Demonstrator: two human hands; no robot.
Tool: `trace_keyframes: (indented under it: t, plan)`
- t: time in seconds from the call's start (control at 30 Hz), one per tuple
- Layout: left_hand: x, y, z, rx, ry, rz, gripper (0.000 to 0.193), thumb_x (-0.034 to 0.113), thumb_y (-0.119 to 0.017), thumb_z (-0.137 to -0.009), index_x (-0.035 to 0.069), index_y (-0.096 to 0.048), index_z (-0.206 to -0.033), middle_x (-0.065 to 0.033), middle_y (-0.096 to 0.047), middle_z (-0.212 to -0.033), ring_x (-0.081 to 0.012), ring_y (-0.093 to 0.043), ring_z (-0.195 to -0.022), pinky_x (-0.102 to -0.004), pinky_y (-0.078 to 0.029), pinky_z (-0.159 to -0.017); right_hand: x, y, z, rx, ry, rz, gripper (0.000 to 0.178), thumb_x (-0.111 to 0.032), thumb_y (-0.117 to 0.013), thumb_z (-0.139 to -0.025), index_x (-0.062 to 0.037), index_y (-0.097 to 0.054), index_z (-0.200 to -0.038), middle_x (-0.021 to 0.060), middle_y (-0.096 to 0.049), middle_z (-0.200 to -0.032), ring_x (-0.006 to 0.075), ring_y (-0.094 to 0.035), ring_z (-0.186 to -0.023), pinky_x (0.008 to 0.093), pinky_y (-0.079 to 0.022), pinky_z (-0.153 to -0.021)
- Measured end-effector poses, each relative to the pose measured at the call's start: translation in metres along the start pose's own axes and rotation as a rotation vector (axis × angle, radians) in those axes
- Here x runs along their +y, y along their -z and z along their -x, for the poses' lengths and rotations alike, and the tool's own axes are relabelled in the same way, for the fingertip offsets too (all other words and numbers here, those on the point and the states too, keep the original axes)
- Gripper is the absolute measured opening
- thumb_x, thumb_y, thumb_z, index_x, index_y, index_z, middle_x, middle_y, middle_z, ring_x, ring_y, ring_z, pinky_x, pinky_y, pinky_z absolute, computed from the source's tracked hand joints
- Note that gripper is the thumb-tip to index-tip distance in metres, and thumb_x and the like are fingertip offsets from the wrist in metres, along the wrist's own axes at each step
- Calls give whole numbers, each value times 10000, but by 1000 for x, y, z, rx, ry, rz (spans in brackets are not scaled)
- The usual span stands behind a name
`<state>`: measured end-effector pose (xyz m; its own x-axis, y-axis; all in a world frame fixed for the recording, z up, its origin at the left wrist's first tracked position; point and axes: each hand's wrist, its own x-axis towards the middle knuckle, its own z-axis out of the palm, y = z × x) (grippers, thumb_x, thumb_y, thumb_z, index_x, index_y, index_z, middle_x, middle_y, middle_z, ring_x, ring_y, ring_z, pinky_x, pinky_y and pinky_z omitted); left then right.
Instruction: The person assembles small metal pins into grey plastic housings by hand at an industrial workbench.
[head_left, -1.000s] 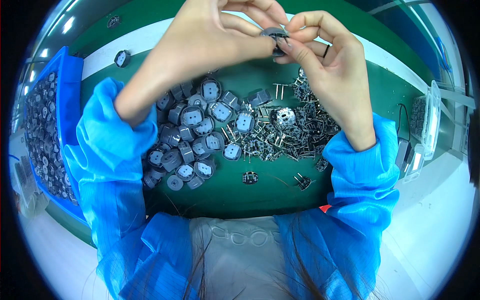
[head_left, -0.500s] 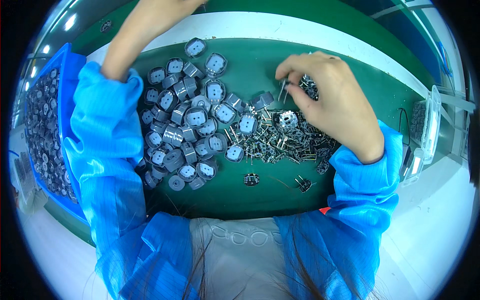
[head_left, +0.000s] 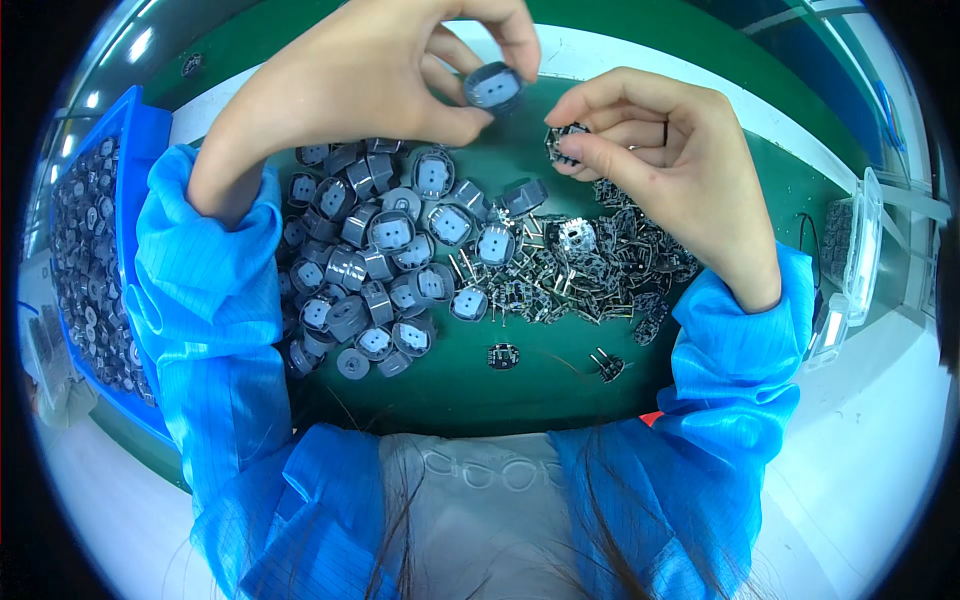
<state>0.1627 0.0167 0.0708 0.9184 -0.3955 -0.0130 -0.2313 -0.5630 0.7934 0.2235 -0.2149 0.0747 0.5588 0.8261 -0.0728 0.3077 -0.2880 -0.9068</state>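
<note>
Upper centre: your left hand (head_left: 375, 80) grips a grey housing (head_left: 494, 88) by its edge, likely keeping the pale face clear. Near it, your right hand (head_left: 685, 165) pinches a small circuit board (head_left: 564, 146). Housing pile (head_left: 390, 233) centre-left, board pile (head_left: 600, 272) centre-right on the bench (head_left: 450, 400), presumably sorted by hand side.

Over the far edge of the pile of grey housings (head_left: 391, 233), your left hand (head_left: 370, 75) holds a single housing (head_left: 494, 89), pale face showing. Beyond the pile and to its right, your right hand (head_left: 655, 140) pinches a small circuit board (head_left: 566, 146). A heap of circuit boards (head_left: 598, 275) lies right beside the pile; a blue bin (head_left: 144, 150) of grey parts stands to its left, a clear case (head_left: 866, 250) well to its right.
</note>
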Motion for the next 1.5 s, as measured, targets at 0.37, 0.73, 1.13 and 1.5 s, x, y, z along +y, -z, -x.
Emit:
trace_keyframes:
  t: [0.37,0.73,1.13,1.5]
  plan:
    - [-3,-21,-3,136,-39,592,422,-53,-754,-696,25,-641,-1095,-52,-629,-1083,-150,-595,-1063,-300,-519,-859,-12,-1,0,64,53,-354,187,40,-624,-888,71,-613,-1072,121,-626,-1063,199,-699,-831,264,-607,-742]
    - [12,-9,-14,130,262,541,383,-51,-763,-735,-55,-619,-1090,-96,-678,-935,-94,-664,-821,-208,-558,-755,-9,4,5,331,135,-85,159,8,-658,-875,61,-651,-1025,107,-682,-978,186,-704,-818,228,-572,-640]
    - [36,-16,-1,219,213,740,305,-13,-770,-734,-7,-619,-999,-84,-673,-962,-85,-633,-849,-219,-517,-811,-12,3,2,349,285,124,153,48,-701,-819,37,-682,-970,89,-676,-970,146,-660,-884,244,-553,-760]
    - [27,-14,-3,184,155,729,303,-118,-746,-715,-58,-640,-993,-84,-700,-853,-50,-639,-771,-163,-527,-699,-11,5,8,460,222,33,146,70,-702,-806,47,-696,-949,108,-682,-966,168,-673,-880,258,-556,-801]
